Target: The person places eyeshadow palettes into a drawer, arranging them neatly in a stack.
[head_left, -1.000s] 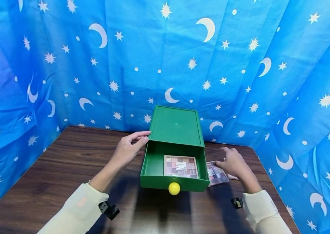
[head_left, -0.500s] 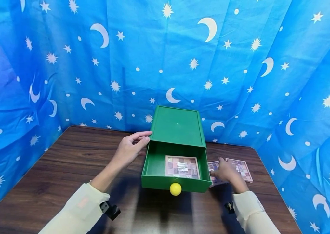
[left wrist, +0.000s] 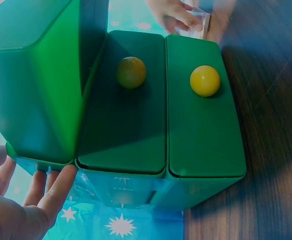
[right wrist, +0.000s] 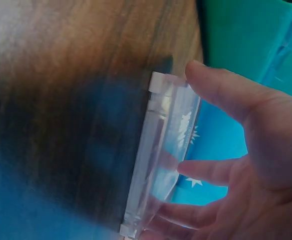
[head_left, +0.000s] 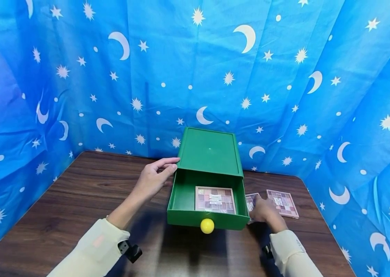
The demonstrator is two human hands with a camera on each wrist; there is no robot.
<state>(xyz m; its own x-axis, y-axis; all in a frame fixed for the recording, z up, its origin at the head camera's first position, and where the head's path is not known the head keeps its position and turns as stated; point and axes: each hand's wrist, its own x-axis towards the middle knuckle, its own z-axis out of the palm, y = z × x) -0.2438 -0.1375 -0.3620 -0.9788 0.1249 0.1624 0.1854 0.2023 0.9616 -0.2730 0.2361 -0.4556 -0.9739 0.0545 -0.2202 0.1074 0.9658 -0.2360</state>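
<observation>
A green plastic drawer cabinet (head_left: 212, 150) has its top drawer (head_left: 184, 219) pulled out, a yellow ball knob (head_left: 207, 226) on the front. Inside lies an eyeshadow palette with a clear lid (head_left: 203, 200). My left hand (head_left: 151, 181) rests at the cabinet's left side, its fingers extended against the edge. To the right of the drawer, my right hand (head_left: 266, 212) is over a second palette (head_left: 251, 201), partly hiding it. In the right wrist view, thumb and spread fingers touch the lid and edges of this palette (right wrist: 148, 150), close over the wood.
A third palette (head_left: 286, 204) lies farther right on the dark wood table (head_left: 112, 181). Two lower drawers with yellow knobs are closed, among them the bottom drawer (left wrist: 201, 135). Blue cloth (head_left: 167, 46) with moons and stars surrounds the table's back and sides.
My right hand has moved left and down from beside the right-hand palettes onto the one next to the drawer, uncovering the third palette. My left hand stays at the cabinet.
</observation>
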